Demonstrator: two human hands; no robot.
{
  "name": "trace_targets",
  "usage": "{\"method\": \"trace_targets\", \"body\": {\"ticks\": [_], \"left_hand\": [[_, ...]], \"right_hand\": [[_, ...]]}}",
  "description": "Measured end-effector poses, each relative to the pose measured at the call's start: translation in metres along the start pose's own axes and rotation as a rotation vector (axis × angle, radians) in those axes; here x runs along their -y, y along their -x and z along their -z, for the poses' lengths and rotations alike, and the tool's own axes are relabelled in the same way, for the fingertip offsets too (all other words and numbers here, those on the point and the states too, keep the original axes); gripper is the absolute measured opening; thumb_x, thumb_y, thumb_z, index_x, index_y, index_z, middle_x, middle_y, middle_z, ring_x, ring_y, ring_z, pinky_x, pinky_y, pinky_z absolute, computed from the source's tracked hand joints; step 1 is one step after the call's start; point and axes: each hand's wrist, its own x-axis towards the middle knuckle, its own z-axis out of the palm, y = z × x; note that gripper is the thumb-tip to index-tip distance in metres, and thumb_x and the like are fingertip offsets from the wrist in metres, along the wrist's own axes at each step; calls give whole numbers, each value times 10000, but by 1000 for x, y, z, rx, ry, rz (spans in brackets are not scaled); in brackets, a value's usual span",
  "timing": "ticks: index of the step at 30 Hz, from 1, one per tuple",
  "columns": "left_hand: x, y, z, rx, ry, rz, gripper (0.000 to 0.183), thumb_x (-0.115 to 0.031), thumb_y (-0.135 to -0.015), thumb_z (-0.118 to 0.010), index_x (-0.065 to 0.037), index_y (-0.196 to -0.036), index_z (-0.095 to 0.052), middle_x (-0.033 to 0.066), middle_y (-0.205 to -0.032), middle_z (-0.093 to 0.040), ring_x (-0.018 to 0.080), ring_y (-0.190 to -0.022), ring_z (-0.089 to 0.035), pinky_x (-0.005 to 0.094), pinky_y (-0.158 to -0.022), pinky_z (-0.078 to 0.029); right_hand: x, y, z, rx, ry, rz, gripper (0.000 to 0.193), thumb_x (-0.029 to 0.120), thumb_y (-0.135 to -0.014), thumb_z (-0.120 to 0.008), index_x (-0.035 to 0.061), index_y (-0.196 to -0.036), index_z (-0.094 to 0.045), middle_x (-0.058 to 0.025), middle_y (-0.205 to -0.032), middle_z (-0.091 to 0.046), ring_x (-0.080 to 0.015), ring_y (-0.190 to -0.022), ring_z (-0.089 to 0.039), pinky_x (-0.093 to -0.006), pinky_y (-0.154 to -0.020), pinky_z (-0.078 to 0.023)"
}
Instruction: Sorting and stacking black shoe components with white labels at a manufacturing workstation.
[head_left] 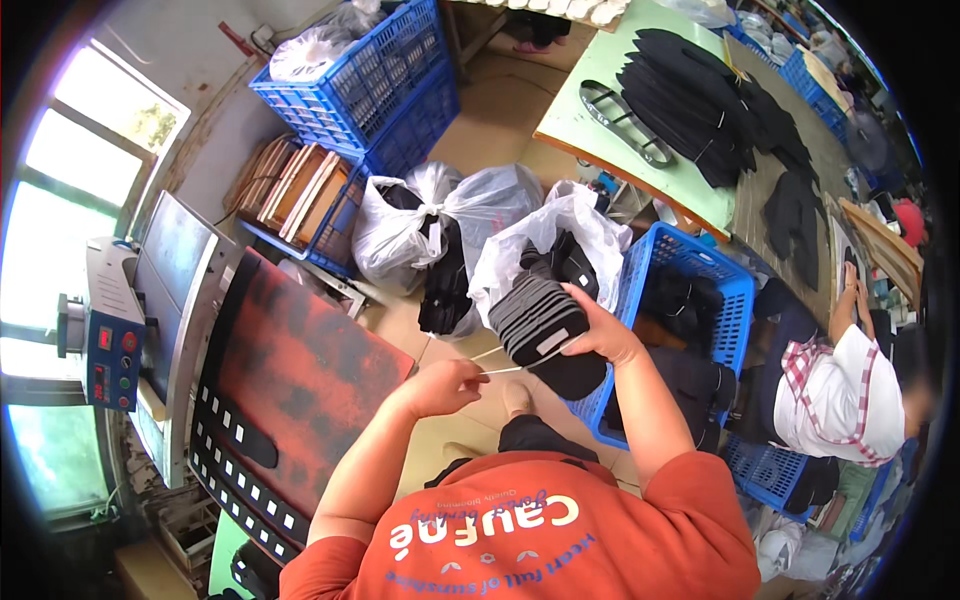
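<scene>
My right hand [606,332] is closed on a stack of dark grey, sole-shaped fabric pieces [540,312], holding it up in front of me. The top piece carries a small white label. A thin white band [498,371] runs from the stack to my left hand [446,387], whose fingers are pinched around its end and pull it away to the left. Just behind the stack stands an open white plastic bag [495,262] with more dark pieces inside.
Left: a press machine with a blue control box [112,340] and a red-black mat [310,340] bearing black pieces with white labels. Right: a blue crate [735,300] of dark pieces; a co-worker [840,400]. Behind: tied plastic bags [400,250], stacked blue crates [370,80], a green table [590,130].
</scene>
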Motion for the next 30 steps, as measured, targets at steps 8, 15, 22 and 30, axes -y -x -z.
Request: {"method": "trace_targets", "body": {"ticks": [8, 15, 22, 30], "left_hand": [[15, 16, -31, -793, 182, -133, 235, -52, -761, -637, -24, -990, -590, 141, -998, -608, 319, -984, -560, 369, -859, -455], [103, 129, -9, -1353, 1, 23, 160, -5, -718, -615, -27, -876, -599, 137, -885, -605, 322, -864, -561, 385, -782, -459], [315, 326, 66, -1726, 32, 1294, 486, -325, -754, -670, 86, -984, -549, 269, -986, -606, 416, -960, -572, 449, -846, -443], [292, 340, 17, -1074, 667, 501, 267, -242, -793, -640, -12, -922, -598, 101, -819, -593, 198, -794, -575, 343, -616, -450]], "right_hand": [[-105, -74, 83, -716, -87, 92, 602, 53, -590, -683, 6, -1160, -495, -105, -1017, -594, -226, -898, -584, -354, -810, -485], [-107, -100, 59, -1000, 438, 150, 600, 55, -756, -567, -34, -1305, -341, -223, -1261, -447, -262, -1139, -489, -348, -986, -367], [-107, -79, -341, 366, 691, 500, 431, 84, -688, -633, 10, -1100, -532, -179, -1145, -506, -319, -1112, -469, -393, -982, -355], [-203, -110, -469, 174, 817, 551, 1003, 41, -642, -726, 41, -1419, -92, -301, -1435, -48, -466, -1318, -166, -450, -1084, -214]]}}
